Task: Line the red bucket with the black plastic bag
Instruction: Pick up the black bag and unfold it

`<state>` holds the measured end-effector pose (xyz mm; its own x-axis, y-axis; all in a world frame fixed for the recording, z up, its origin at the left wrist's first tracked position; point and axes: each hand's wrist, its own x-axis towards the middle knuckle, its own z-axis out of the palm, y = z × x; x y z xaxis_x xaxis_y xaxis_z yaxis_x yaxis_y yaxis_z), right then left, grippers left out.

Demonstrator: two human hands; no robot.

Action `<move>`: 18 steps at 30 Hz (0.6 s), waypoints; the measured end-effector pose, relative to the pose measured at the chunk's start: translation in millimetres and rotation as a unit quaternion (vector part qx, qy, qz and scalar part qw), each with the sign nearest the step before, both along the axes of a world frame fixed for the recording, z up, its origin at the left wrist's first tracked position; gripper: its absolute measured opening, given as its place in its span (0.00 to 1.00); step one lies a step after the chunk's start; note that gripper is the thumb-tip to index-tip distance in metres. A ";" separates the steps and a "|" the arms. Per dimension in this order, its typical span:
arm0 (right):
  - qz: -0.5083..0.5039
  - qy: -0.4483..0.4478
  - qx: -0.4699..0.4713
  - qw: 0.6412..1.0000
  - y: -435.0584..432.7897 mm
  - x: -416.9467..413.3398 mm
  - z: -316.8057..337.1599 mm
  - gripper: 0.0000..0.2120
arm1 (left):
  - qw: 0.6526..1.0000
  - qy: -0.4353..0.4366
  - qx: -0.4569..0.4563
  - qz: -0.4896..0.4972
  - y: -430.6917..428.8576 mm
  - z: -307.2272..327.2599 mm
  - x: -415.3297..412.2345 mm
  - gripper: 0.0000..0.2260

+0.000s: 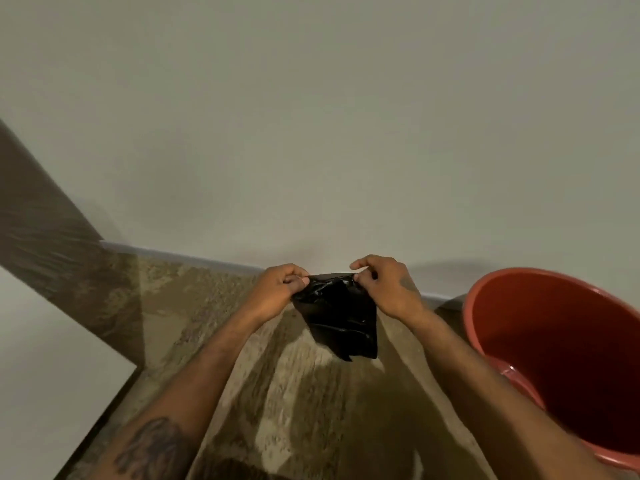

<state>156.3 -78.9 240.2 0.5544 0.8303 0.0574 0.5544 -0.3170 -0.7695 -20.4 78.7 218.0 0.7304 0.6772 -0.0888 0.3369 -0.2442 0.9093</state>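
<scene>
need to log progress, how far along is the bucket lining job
Early stage. Done: the black plastic bag is picked up and off the floor. In hand: the left hand and right hand pinch its top edge at two spots, apparently working the mouth apart; the bag still hangs small and folded. Left: open it fully, lower it into the red bucket, which stands unlined at the right, and fold the edge over the rim.

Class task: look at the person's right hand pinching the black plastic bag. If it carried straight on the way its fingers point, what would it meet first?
The right hand points left, so it would probably meet the left hand, which pinches the same black plastic bag; depth is unclear.
</scene>
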 end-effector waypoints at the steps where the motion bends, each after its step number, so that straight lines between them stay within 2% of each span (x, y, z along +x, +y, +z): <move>1: 0.008 0.016 0.008 1.000 -1.4 -1.3 21.3 0.08 | 1.000 -0.013 -0.003 -0.011 2.6 17.9 -2.0 0.03; 5: 0.021 0.048 0.028 0.998 -7.0 -8.4 100.7 0.06 | 0.997 -0.046 0.002 -0.056 7.3 86.4 -6.9 0.05; 8: 0.045 0.070 0.035 0.996 -11.4 -10.2 138.2 0.10 | 0.996 -0.060 0.016 -0.067 5.2 127.8 -10.2 0.11; 11: 0.070 0.104 0.041 0.991 -17.9 -11.6 162.8 0.14 | 0.990 -0.005 0.037 -0.135 -1.7 155.1 -18.4 0.18; 15: 0.082 0.084 0.007 0.993 -33.0 -7.3 180.9 0.15 | 0.966 0.126 0.135 -0.181 -19.1 169.2 -33.3 0.08; 18: 0.087 0.033 -0.026 0.995 -41.1 -3.7 188.6 0.17 | 0.976 0.120 0.101 -0.153 -27.4 171.1 -41.3 0.05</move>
<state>152.6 -120.0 428.9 0.4035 0.9147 -0.0200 0.5526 -0.2611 -0.7915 -61.7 51.3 389.1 0.8755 0.4525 -0.1695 0.4178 -0.5327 0.7360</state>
